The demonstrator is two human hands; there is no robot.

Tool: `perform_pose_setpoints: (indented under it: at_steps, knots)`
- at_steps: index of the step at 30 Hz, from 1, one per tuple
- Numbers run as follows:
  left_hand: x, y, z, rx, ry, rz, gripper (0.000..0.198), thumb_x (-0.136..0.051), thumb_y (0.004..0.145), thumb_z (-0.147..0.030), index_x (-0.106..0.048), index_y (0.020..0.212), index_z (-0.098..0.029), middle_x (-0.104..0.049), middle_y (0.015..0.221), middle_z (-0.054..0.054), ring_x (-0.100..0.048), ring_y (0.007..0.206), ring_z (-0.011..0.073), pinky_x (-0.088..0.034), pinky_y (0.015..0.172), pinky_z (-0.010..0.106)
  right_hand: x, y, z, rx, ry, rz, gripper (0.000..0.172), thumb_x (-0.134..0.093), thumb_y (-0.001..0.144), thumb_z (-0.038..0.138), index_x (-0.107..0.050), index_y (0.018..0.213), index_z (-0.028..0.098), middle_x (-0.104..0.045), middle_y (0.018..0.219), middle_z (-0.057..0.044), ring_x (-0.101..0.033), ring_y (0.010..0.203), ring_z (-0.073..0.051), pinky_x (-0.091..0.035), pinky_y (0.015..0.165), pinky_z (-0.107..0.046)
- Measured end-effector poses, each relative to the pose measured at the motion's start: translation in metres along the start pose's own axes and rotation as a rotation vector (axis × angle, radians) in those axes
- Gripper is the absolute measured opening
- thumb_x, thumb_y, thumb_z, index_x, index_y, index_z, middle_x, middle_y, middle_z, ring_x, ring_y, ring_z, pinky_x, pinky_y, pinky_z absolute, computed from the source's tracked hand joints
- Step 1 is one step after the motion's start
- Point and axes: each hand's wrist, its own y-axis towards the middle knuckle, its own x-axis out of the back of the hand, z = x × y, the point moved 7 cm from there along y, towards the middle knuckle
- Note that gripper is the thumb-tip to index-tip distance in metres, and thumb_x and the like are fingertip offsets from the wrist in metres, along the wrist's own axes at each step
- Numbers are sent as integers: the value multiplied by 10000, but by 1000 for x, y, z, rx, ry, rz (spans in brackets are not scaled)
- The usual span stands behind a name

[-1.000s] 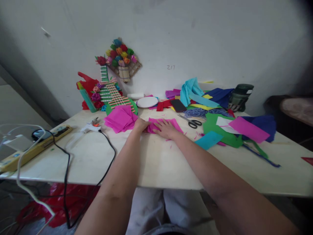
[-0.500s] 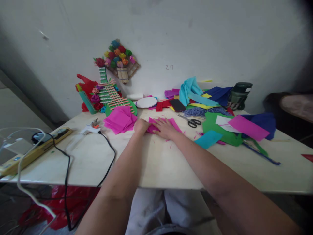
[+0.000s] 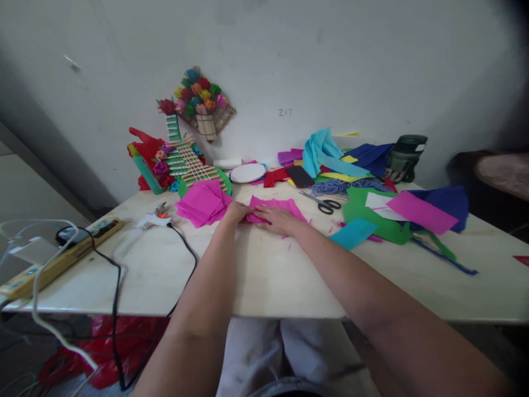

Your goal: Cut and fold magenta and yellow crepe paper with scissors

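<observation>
A sheet of pink crepe paper [image 3: 285, 206], creased along its far edge, lies on the table in front of me. My left hand [image 3: 237, 212] is closed at its left edge, thumb against the paper; its fingertips are partly hidden. Flat over the near part of that sheet rests my right hand [image 3: 276, 219], fingers stretched out to the left. Just left of my left hand is a stack of pink paper squares [image 3: 203, 203]. Black-handled scissors [image 3: 326, 205] lie right of the sheet, with small pink scraps nearby.
A glue gun [image 3: 156, 218] and its black cable lie at left, near a power strip [image 3: 61, 259]. Behind stand a flower-decorated paper guitar [image 3: 185, 162], a white disc [image 3: 248, 173] and a phone [image 3: 300, 177]. Coloured paper [image 3: 372, 220] and a dark green bottle [image 3: 407, 159] are at right.
My right hand has slid slightly towards me and left over the pink paper, uncovering more of its far part. My left hand stays at the left edge.
</observation>
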Motion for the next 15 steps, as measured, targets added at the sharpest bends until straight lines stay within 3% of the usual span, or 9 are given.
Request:
perform_pose_setpoints:
  at_steps: [2, 6, 9, 15]
  knots:
    - [-1, -6, 0, 10, -89, 37, 146, -648, 668, -229, -550, 636, -126, -491, 473, -30, -468, 456, 85, -408, 495, 210, 0, 0, 0, -7, 8, -1, 630, -223, 828, 606, -329, 1350, 269, -276, 1428, -2, -255, 1300, -229, -207, 1056, -388]
    - [-7, -17, -2, 72, -430, 244, 124, -658, 611, -70, -546, 623, -120, -551, 542, -20, -507, 490, 68, -444, 536, 197, 1, 0, 0, -9, 47, 2, 560, -161, 878, 513, -357, 1336, 256, -289, 1422, 8, -229, 1312, -184, -174, 1070, -358]
    - [-7, -20, -3, 58, -478, 324, 169, -692, 542, -29, -575, 640, -101, -573, 572, -10, -531, 520, 67, -451, 546, 185, 1, 0, -1, -21, 77, 5, 546, -166, 892, 464, -329, 1352, 220, -289, 1422, -3, -221, 1315, -176, -165, 1072, -352]
    - [-6, -15, 2, 35, -468, 364, 196, -704, 519, -39, -606, 681, -89, -605, 632, 11, -557, 578, 78, -469, 592, 194, 0, 0, 0, -39, 87, 24, 573, -224, 875, 484, -279, 1375, 211, -256, 1433, -17, -215, 1317, -201, -158, 1070, -359]
